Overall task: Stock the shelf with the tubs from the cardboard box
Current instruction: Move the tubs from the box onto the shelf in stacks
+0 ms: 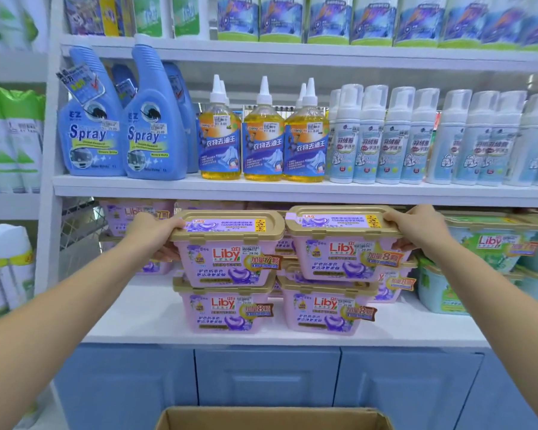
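Note:
Two pink Liby tubs with gold lids sit side by side on top of two like tubs on the white shelf. My left hand grips the left end of the upper left tub, thumb on the lid and fingers under its rim. My right hand grips the right end of the upper right tub the same way. The lower left tub and lower right tub stand at the shelf front. More pink tubs show behind. The cardboard box is open at the bottom edge; its inside is hidden.
Green Liby tubs fill the shelf to the right. The shelf above holds blue spray bottles, yellow bottles and white foam pumps. Blue cabinet doors lie below. A wire basket hangs at the left.

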`<state>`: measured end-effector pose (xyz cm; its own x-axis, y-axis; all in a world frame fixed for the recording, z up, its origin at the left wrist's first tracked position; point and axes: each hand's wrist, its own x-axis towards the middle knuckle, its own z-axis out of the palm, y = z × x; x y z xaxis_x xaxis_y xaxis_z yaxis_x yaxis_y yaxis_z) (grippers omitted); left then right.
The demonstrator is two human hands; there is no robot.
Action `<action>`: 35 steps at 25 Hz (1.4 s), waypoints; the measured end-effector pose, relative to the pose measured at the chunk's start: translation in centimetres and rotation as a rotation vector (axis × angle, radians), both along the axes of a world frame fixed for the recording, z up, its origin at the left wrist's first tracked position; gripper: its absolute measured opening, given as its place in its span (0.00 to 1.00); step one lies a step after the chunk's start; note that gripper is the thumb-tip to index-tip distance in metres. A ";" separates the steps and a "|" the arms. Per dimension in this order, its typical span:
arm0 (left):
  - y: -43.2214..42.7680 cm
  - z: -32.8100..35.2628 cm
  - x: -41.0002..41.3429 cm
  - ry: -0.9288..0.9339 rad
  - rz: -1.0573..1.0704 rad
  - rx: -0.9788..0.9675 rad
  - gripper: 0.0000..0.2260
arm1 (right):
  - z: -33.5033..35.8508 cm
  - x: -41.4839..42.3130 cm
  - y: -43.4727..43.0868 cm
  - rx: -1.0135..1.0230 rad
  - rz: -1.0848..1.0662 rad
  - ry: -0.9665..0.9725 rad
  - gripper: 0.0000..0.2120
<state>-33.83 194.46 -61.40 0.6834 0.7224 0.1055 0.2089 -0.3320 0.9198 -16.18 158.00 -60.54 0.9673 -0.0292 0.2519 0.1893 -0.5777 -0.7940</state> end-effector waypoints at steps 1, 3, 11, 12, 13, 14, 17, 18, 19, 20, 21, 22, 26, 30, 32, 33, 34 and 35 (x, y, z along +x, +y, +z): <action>0.2 -0.1 0.4 0.000 0.001 -0.012 0.11 | -0.4 0.2 0.0 0.004 -0.002 0.012 0.19; 0.7 -0.1 0.9 0.003 0.002 -0.034 0.11 | -1.2 0.8 0.1 0.013 -0.004 0.034 0.21; 1.8 -1.3 1.7 -0.045 0.075 -0.037 0.13 | -1.9 1.1 1.7 0.097 0.094 0.107 0.17; 1.6 -1.8 1.7 -0.071 0.100 -0.023 0.14 | -2.2 0.9 1.6 0.115 0.101 0.098 0.17; 1.3 -2.3 1.7 -0.104 0.117 -0.020 0.14 | -2.3 0.5 1.5 0.130 0.123 0.097 0.17; 0.8 -2.7 1.7 -0.139 0.113 -0.034 0.13 | -2.4 0.2 1.5 0.138 0.155 0.107 0.17; -0.4 -3.9 2.0 -0.202 0.048 -0.117 0.12 | -2.6 -0.7 1.4 0.136 0.228 0.132 0.13; -0.4 -4.2 2.3 -0.204 0.054 -0.113 0.15 | -2.8 -0.6 1.5 0.136 0.227 0.123 0.13; -0.3 -4.3 2.3 -0.187 0.076 -0.084 0.18 | -2.8 -0.5 1.5 0.130 0.214 0.106 0.14; 0.0 -4.3 2.4 -0.161 0.101 -0.052 0.19 | -2.8 -0.3 1.5 0.126 0.199 0.090 0.16; 0.0 -4.1 2.4 -0.136 0.118 -0.025 0.20 | -2.7 -0.1 1.5 0.128 0.187 0.082 0.18; 0.1 -4.0 2.6 -0.111 0.130 0.005 0.20 | -2.6 0.3 1.4 0.135 0.181 0.084 0.19; -0.2 -4.0 2.7 -0.089 0.128 0.096 0.20 | -2.7 0.8 1.0 0.160 0.185 0.103 0.21; -0.6 -6.1 2.9 -0.147 0.151 0.149 0.30 | -5.2 0.3 0.8 0.259 0.169 0.041 0.25; -1.6 -7.1 2.9 -0.178 0.151 0.217 0.27 | -6.5 -0.2 1.0 0.318 0.191 0.014 0.31; -1.9 -7.5 2.8 -0.209 0.127 0.228 0.27 | -7.0 -0.5 1.1 0.334 0.220 -0.009 0.35; -2.0 -8.0 2.9 -0.233 0.102 0.236 0.26 | -7.7 -0.7 1.3 0.335 0.255 -0.034 0.37; -1.9 -8.6 2.8 -0.258 0.077 0.235 0.24 | -8.4 -1.1 1.3 0.326 0.299 -0.058 0.37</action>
<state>-31.04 192.52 -69.97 0.5575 0.7061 0.4365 0.0122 -0.5328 0.8462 -17.31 159.32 -68.90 0.9300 0.1626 0.3296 0.3592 -0.2123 -0.9088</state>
